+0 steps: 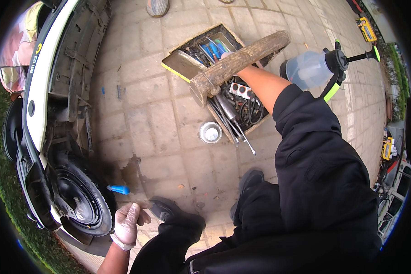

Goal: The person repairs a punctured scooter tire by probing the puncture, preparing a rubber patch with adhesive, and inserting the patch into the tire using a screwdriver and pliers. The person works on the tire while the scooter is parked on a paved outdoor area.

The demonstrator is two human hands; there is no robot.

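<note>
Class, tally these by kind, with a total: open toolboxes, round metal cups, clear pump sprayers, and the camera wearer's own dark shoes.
Open toolboxes: 1
Round metal cups: 1
Clear pump sprayers: 1
Wearer's dark shoes: 2
Total: 5

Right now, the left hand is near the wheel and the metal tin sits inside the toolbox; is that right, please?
Not quite: the head view shows the metal tin on the paving beside the toolbox; the left hand is near the wheel.

1 fisheye view looks down from the wearer's head onto paving [155, 123], the legs [259, 205] close below.
</note>
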